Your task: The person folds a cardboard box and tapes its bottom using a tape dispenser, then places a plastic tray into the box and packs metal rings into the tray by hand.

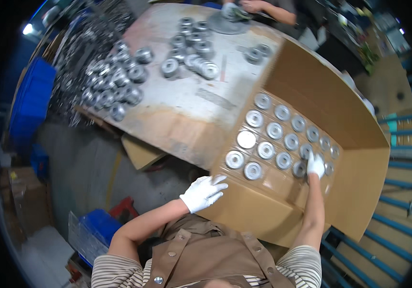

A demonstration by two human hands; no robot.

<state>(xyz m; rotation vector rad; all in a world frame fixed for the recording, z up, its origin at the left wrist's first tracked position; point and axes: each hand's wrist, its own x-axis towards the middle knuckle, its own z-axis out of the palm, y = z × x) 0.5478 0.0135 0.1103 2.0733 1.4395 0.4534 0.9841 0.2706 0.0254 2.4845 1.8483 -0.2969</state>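
In a large open cardboard box (263,201), round silvery metal parts (274,130) with centre holes stand in rows on a brown divider layer. My right hand (316,165), in a white glove, reaches into the box among the parts on the right. Its fingers point down beside a darker-looking metal part (300,168); their tips are partly hidden, so a grip cannot be made out. My left hand (203,193), also gloved in white, is at the box's near left corner, fingers stretched out and slightly apart, holding nothing.
A worn worktable (167,105) beyond the box bears several clusters of metal parts (114,77). At its far edge another person's hands (251,6) work by a round grey disc (227,21). Blue rollers (393,185) run along the right; a blue bin (30,101) stands left.
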